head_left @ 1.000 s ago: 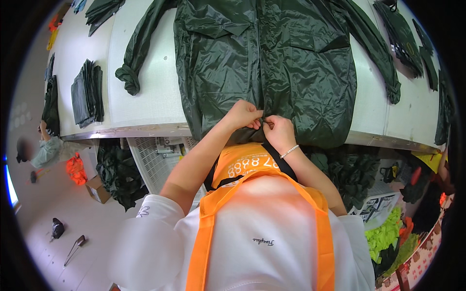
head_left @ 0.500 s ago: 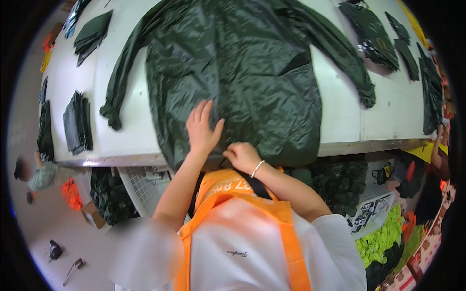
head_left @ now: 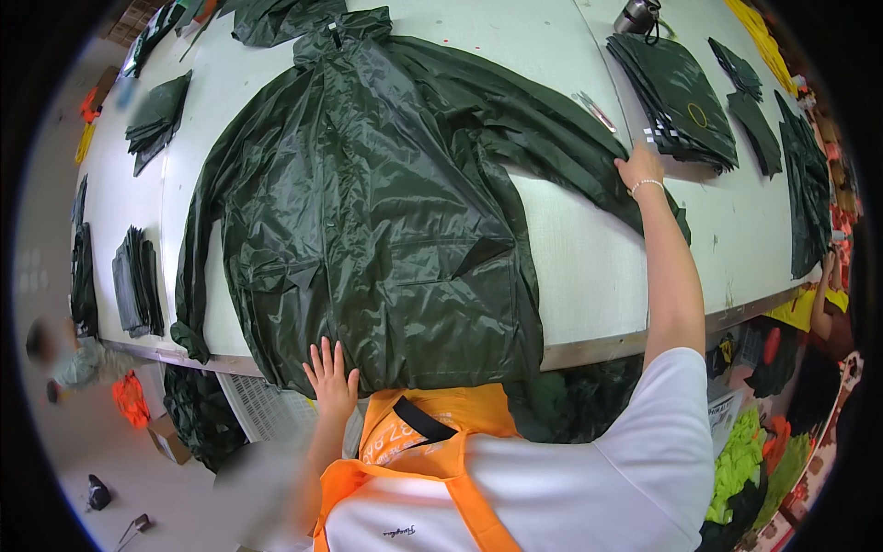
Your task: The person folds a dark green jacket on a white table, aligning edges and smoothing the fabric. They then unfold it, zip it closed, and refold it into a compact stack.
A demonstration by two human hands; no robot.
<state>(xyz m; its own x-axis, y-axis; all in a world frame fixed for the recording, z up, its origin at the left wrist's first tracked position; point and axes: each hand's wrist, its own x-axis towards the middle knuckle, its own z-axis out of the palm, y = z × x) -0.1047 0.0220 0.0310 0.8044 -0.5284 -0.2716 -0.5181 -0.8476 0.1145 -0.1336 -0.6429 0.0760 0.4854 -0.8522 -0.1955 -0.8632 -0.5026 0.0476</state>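
Observation:
A shiny dark green rain jacket (head_left: 368,212) lies spread front up on the white table, its collar at the far side and its hem at the near edge. My left hand (head_left: 333,379) rests on the hem with fingers spread, holding nothing. Stretched out to the right, my right hand (head_left: 641,168) has its fingers curled on the upper edge of the right-hand sleeve (head_left: 561,138), near the cuff. The left-hand sleeve (head_left: 195,267) hangs down alongside the jacket body, its cuff close to the table edge.
Stacks of folded dark green pieces (head_left: 676,101) lie to the right, with a metal flask (head_left: 636,17) behind them. A thin tool (head_left: 596,112) is beside the sleeve. More folded stacks (head_left: 138,281) lie left. Crates and garments sit under the table; another person's arm (head_left: 821,299) shows far right.
My right hand has gone from the hem out to the right-hand sleeve. My left hand is now lower on the hem. In view, the jacket sits further left and its collar now shows.

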